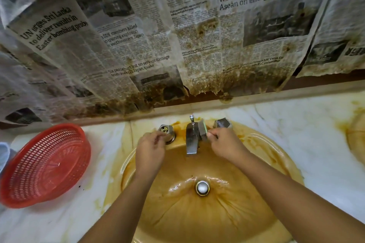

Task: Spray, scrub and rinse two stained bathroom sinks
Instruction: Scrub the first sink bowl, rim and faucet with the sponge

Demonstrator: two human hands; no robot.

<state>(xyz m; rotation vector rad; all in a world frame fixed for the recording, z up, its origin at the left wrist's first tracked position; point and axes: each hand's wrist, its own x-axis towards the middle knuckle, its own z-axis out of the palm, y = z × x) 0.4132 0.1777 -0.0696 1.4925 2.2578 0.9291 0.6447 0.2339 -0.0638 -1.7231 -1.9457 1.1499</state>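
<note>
Now left fingers (158,137) grip the round metal knob (167,130), right fingers (214,134) pinch a sponge (202,130).

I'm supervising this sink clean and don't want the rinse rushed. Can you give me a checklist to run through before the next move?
1. Left hand on the left tap knob: ok, its fingers grip it.
2. Right hand holding the sponge: ok, it is pressed against the side of the spout.
3. Water flowing: not ok, no stream shows under the spout.
4. Drain stopper open: cannot tell.
5. Sink bowl scrubbed clean: not ok, brown film covers it.
6. Red basket out of the bowl: ok, it sits on the counter at the left.
</note>
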